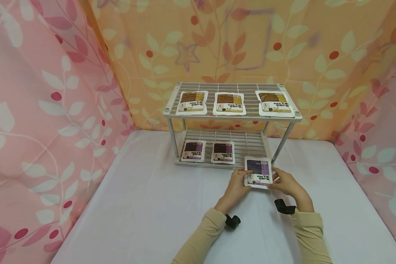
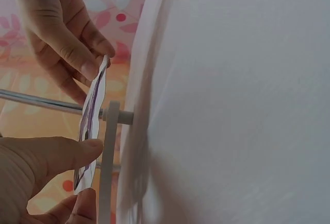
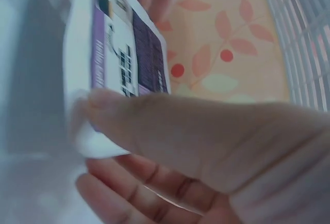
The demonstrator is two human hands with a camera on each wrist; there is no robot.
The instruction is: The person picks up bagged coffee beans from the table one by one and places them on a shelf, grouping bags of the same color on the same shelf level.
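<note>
Both hands hold one flat white pouch with a purple label [image 1: 259, 168] at the front right of the lower shelf. My left hand [image 1: 236, 187] pinches its left edge, thumb on the front. On the opposite edge my right hand [image 1: 288, 183] pinches it between thumb and fingers, as the right wrist view shows with the thumb [image 3: 154, 123] across a lower corner. Seen edge-on in the left wrist view, the pouch [image 2: 93, 110] stands close to the shelf's front rail [image 2: 107, 167]. Two more purple pouches [image 1: 193, 150] [image 1: 223, 152] lie side by side on the lower shelf.
A two-tier white wire rack [image 1: 231, 118] stands on a white-covered table [image 1: 135, 205]. Three brown-and-yellow pouches [image 1: 192, 103] [image 1: 229, 103] [image 1: 274, 104] lie on its top tier. Thin metal posts [image 1: 282, 142] join the tiers. Patterned cloth [image 1: 217, 44] hangs behind and at both sides.
</note>
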